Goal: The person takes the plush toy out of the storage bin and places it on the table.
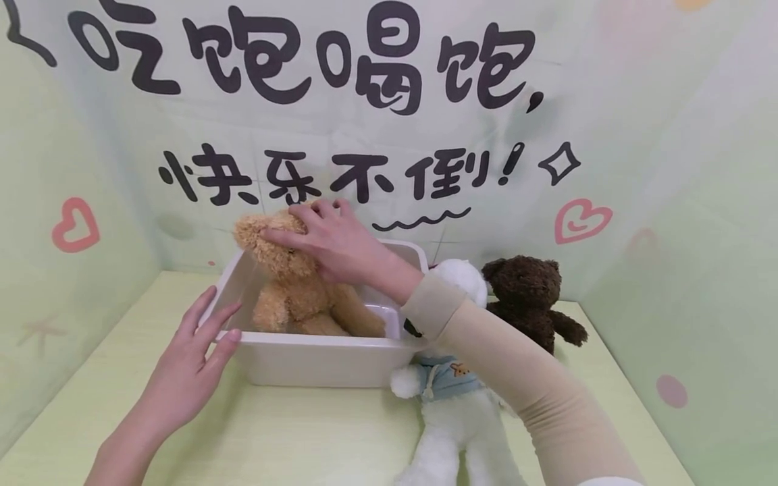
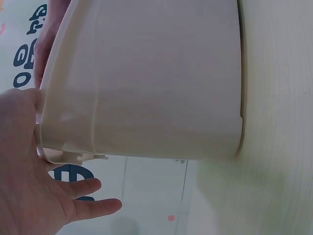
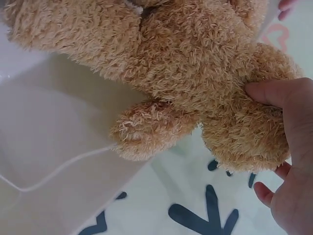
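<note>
A curly-furred tan teddy bear [image 1: 292,297] sits in a white plastic bin [image 1: 322,358], its head above the rim. My right hand [image 1: 340,243] grips the bear's head. In the right wrist view, my thumb [image 3: 269,92] presses into the fur of the teddy bear [image 3: 190,63], while the fingers pass behind the head. At the bin's near left corner, my left hand [image 1: 191,358] touches the rim with its fingers spread. The left wrist view shows two straight fingers [image 2: 93,205] beside the bin [image 2: 161,83].
A white plush toy in a blue top [image 1: 450,385] lies against the bin's right side, partly behind my right sleeve [image 1: 516,364]. Farther right is a dark brown teddy bear [image 1: 529,290]. A printed backdrop [image 1: 377,128] stands behind the pale tabletop [image 1: 322,439].
</note>
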A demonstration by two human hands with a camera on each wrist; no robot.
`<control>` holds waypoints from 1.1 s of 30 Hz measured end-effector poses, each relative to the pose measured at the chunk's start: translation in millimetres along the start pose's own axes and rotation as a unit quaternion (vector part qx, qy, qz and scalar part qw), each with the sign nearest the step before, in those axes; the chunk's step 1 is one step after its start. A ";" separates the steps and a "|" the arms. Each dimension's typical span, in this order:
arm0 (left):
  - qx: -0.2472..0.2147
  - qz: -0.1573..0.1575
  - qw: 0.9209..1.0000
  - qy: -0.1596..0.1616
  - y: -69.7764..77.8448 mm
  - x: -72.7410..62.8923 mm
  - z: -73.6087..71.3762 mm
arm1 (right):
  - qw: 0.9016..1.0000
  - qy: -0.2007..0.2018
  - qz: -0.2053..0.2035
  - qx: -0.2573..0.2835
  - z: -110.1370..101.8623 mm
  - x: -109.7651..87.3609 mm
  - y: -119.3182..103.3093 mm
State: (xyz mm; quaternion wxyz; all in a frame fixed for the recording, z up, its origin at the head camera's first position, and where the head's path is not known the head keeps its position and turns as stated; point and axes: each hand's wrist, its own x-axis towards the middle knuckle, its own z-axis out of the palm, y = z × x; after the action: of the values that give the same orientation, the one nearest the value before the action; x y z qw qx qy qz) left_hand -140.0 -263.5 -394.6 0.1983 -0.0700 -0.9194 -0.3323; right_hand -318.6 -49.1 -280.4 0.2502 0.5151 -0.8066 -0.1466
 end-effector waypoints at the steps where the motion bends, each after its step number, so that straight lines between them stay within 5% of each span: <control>1: 0.001 0.000 1.000 0.000 -0.1 0.1 0.0 | 1.000 0.000 0.005 -0.001 -3.7 0.0 1.2; 15: -0.002 -0.003 1.000 0.005 0.4 0.2 0.3 | 0.992 0.103 0.041 0.061 -45.1 -29.2 39.1; 33: -0.004 0.001 1.000 0.008 -0.3 0.3 1.9 | 0.982 0.179 0.062 0.029 -65.8 -62.7 65.2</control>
State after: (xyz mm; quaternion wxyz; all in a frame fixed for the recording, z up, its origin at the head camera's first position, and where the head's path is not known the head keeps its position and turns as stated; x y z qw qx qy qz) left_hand -140.9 -262.6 -395.9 0.2059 -0.0691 -0.9164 -0.3363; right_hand -310.0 36.8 -209.3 0.3840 0.4893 -0.7829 -0.0128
